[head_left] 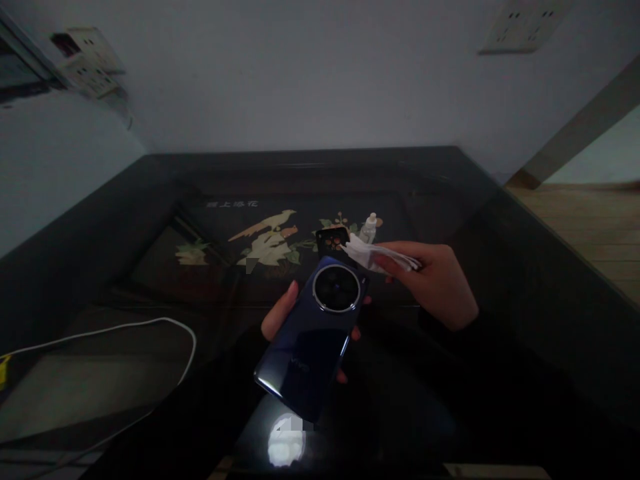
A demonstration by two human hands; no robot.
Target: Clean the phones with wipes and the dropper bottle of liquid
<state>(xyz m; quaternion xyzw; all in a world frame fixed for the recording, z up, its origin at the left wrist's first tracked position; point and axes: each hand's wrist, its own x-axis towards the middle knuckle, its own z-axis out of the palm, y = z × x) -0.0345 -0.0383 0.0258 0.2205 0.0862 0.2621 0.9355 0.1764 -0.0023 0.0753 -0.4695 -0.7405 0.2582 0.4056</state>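
Observation:
A dark blue smartphone (310,340) lies back side up in my left hand (281,312), its large round camera ring toward the far end. My left thumb rests along one edge and fingertips curl round the other. In my right hand (434,277) a folded white tissue (367,253) is pinched, its front end just beyond the phone's top corner. Whether the tissue touches the phone I cannot tell. Behind them on the table are a black phone case (327,239), partly covered by the phone, and a small clear bottle (369,227) with a white cap.
The glossy black table (170,177) has a bird-and-flower picture on it and meets the wall at the back. A white cable (125,325) loops across the left side. Wall sockets (525,27) sit at upper right, more at upper left. A bright light reflects near the front.

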